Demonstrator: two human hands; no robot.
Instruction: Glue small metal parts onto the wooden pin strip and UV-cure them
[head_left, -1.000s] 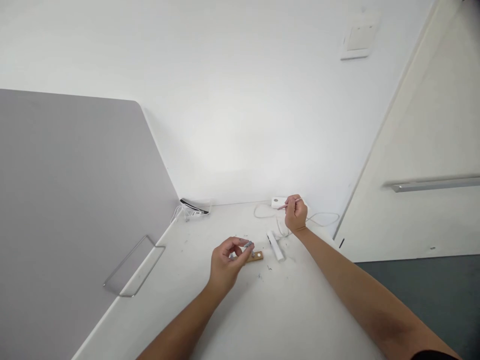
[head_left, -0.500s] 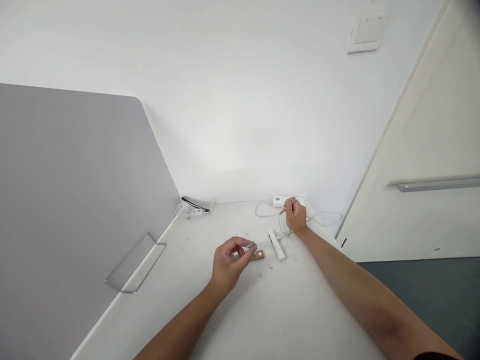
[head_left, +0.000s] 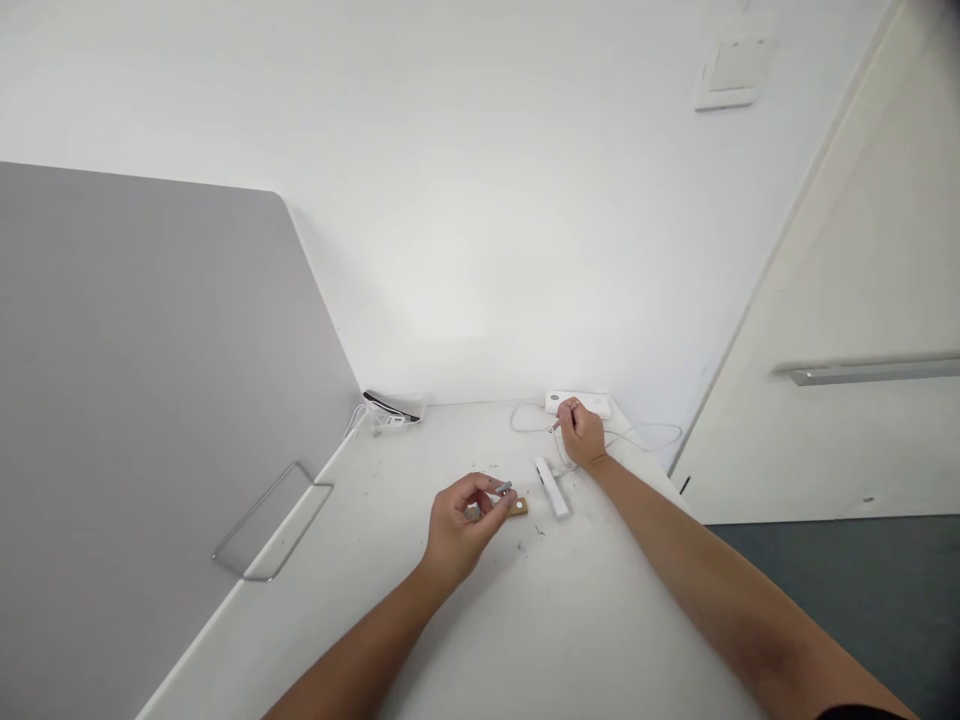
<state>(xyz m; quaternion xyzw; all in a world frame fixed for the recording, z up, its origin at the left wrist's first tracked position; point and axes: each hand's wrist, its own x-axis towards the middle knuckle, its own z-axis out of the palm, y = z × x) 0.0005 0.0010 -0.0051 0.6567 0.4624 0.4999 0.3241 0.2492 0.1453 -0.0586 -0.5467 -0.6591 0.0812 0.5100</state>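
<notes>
My left hand (head_left: 465,520) is closed in a pinch over the white tabletop, with a small grey piece (head_left: 503,489) between thumb and forefinger. Its exact kind is too small to tell. Partly hidden behind that hand lies a brownish-yellow strip (head_left: 519,507) with a white dot. My right hand (head_left: 582,433) is closed farther back, fingers pressed together; a thin tip pokes out on its left side, too small to name. Between the hands lies a slim white bar-shaped device (head_left: 553,488) with a white cable. Behind the right hand is a white box-like block (head_left: 596,404) with a round grey spot.
A clear holder (head_left: 396,419) with a black item and cables stands at the back left. A wire bracket (head_left: 274,525) juts from the grey panel (head_left: 150,400). Dark flecks dot the tabletop (head_left: 480,640). A loop of cable (head_left: 660,428) hangs near the right edge.
My right hand has shifted slightly left and downward, showing more of the white block behind it. My left hand stays almost in place, the grey piece tilted a little differently.
</notes>
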